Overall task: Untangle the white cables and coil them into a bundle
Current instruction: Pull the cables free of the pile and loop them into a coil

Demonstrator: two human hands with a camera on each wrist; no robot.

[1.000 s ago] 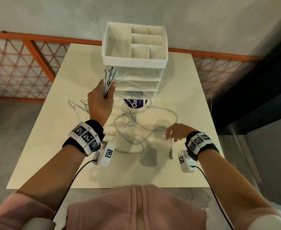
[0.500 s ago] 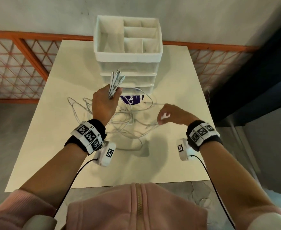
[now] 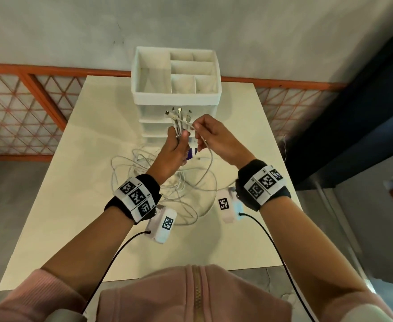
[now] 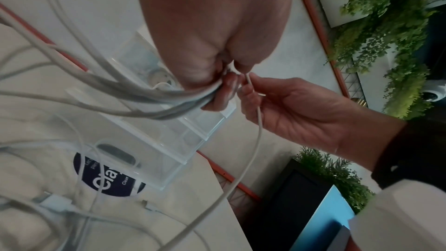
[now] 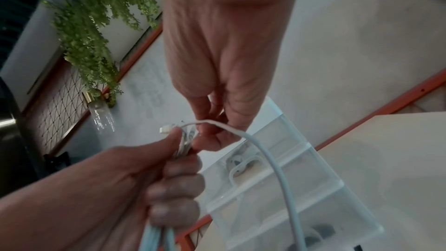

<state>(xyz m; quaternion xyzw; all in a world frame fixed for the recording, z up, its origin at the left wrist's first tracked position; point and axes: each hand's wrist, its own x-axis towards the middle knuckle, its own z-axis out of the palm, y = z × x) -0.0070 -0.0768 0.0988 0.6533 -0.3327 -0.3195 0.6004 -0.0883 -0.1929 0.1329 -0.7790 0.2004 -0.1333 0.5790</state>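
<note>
Several white cables [image 3: 167, 182] lie tangled in loops on the cream table [image 3: 74, 205]. My left hand [image 3: 179, 139] is raised in front of the drawers and grips a bunch of cable ends [image 3: 178, 117], whose plugs fan out above the fist. Beside it, my right hand [image 3: 196, 130] pinches one more cable [image 3: 210, 159] near its end, touching it to the bunch. In the left wrist view the gripped strands [image 4: 144, 93] run down to the table and the right hand [image 4: 289, 110] holds the single cable [image 4: 258, 131]. The right wrist view shows a plug [image 5: 166, 128] above the left hand's fist [image 5: 156, 169].
A white drawer organiser [image 3: 177, 96] with open top compartments stands at the table's far edge, just behind my hands. A round purple-labelled item [image 3: 192, 153] lies under the cables. An orange mesh railing [image 3: 28, 108] runs behind the table. Bare tabletop lies left and near.
My right hand picked a cable end up from the table and carried it up and left to the bunch. My left hand rose slightly, still gripping the cable ends.
</note>
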